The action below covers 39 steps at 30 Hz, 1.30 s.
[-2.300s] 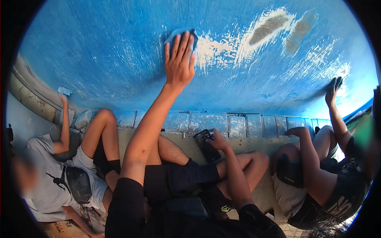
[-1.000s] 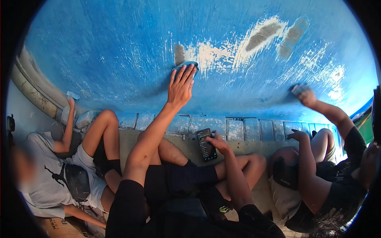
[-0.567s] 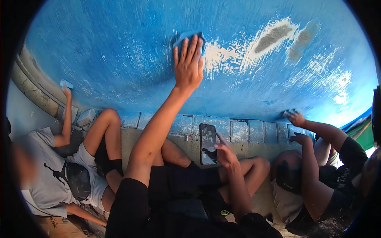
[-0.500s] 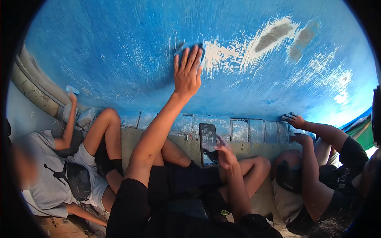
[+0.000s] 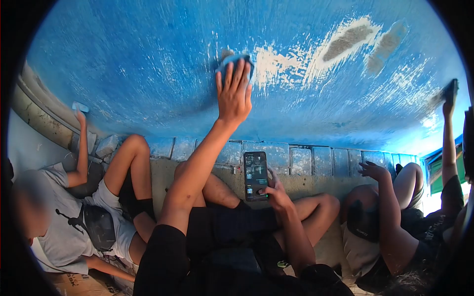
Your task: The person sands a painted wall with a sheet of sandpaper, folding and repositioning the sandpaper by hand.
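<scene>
My left hand (image 5: 234, 101) presses a folded blue sheet of sandpaper (image 5: 227, 62) flat against the blue wall (image 5: 163, 59), fingers pointing up along it. To the right of that hand, the paint is scraped to white, with scratch marks and a grey bare patch (image 5: 348, 42) farther over. In front of my lap, my right hand (image 5: 278, 195) grips a black smartphone (image 5: 255, 175); its screen is lit and my thumb rests near the lower edge. The palm side of my left hand is hidden.
A person in a grey shirt (image 5: 64, 212) sits at the left, holding a pale blue pad (image 5: 80, 106) to the wall. At the right, another person's raised hand (image 5: 448, 106) holds a dark block on the wall. Blue-stained bricks (image 5: 266, 149) line the wall's base.
My left hand and the sandpaper have slid slightly down. The phone has shifted left and stands straighter, my thumb now lower on it. The right person's arm has swung up the wall.
</scene>
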Each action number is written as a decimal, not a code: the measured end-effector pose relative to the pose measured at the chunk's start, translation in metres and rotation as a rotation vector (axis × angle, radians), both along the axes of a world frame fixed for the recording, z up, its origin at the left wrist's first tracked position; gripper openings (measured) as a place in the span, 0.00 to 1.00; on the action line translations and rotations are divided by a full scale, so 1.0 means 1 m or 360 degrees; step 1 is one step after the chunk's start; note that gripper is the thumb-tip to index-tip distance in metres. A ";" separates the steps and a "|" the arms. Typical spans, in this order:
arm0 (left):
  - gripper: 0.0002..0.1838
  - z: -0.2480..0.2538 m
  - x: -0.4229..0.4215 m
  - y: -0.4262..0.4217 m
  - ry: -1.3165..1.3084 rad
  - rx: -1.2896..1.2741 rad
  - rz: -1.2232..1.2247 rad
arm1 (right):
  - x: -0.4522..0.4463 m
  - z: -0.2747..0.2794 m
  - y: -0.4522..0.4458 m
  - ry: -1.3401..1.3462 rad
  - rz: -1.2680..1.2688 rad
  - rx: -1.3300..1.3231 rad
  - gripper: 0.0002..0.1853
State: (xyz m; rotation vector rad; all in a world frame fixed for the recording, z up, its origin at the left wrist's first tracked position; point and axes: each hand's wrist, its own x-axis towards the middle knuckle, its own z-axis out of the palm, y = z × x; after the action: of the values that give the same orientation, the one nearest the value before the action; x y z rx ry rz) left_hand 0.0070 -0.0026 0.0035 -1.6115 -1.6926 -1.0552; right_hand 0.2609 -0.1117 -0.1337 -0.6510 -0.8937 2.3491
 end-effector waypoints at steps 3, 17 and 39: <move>0.27 -0.056 -0.005 -0.002 0.0131 -0.0084 -0.0057 | 0.001 -0.007 0.000 -0.0122 -0.0036 -0.0058 0.51; 0.26 -0.029 0.004 0.007 0.0063 0.0020 -0.0057 | -0.009 0.002 0.000 -0.0217 -0.0157 0.0142 0.38; 0.26 -0.009 -0.002 0.004 0.0232 -0.0063 -0.0070 | -0.010 0.007 -0.002 -0.0146 -0.0085 0.0217 0.46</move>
State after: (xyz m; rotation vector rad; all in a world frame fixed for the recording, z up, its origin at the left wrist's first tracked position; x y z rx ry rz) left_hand 0.0050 0.0014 -0.0055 -1.7138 -1.5976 -0.9067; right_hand 0.2513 -0.1141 -0.1267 -0.7218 -1.0539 2.2042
